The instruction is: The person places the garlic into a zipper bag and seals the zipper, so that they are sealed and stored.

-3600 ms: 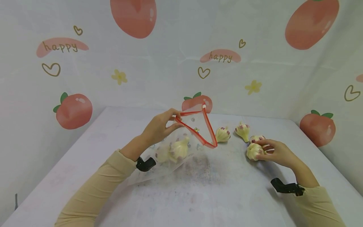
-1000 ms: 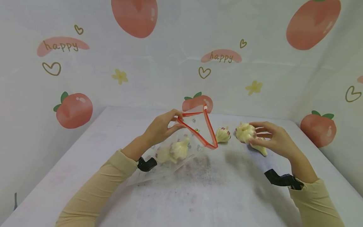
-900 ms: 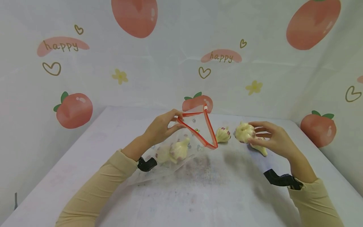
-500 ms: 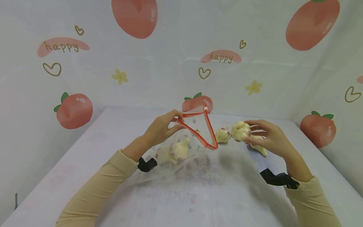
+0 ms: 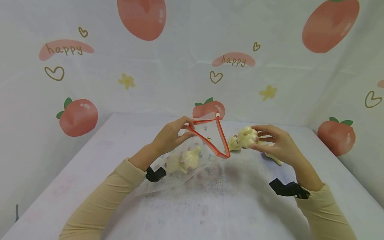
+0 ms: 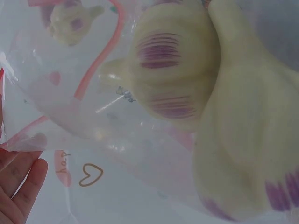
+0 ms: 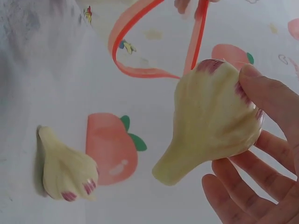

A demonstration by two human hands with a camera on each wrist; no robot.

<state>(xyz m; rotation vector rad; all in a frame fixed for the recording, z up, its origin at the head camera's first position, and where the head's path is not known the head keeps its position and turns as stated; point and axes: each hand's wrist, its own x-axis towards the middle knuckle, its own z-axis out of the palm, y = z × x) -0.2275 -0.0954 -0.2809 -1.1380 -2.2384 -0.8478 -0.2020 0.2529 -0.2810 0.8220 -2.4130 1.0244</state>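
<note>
My left hand (image 5: 172,133) pinches the red-edged rim of a clear printed zip bag (image 5: 210,156), whose mouth stands wide. Two garlic bulbs, white with purple streaks, lie inside; the nearer garlic bulb (image 5: 190,159) shows through the film, and one bulb (image 6: 163,65) fills much of the left wrist view. Between thumb and fingertips my right hand (image 5: 279,143) holds another garlic bulb (image 5: 247,137) above the table, just right of the bag's mouth. In the right wrist view this held bulb (image 7: 210,109) has its stem pointing down-left.
On the white table (image 5: 198,213), a loose garlic bulb (image 5: 233,144) sits by the bag's right corner, partly behind the held one. Another loose bulb (image 5: 275,160) lies partly hidden behind my right hand. A fruit-printed cloth (image 5: 168,66) hangs at the back.
My right hand has lifted a garlic bulb off the table and carried it left, close to the bag's mouth. My left hand and the bag have barely moved.
</note>
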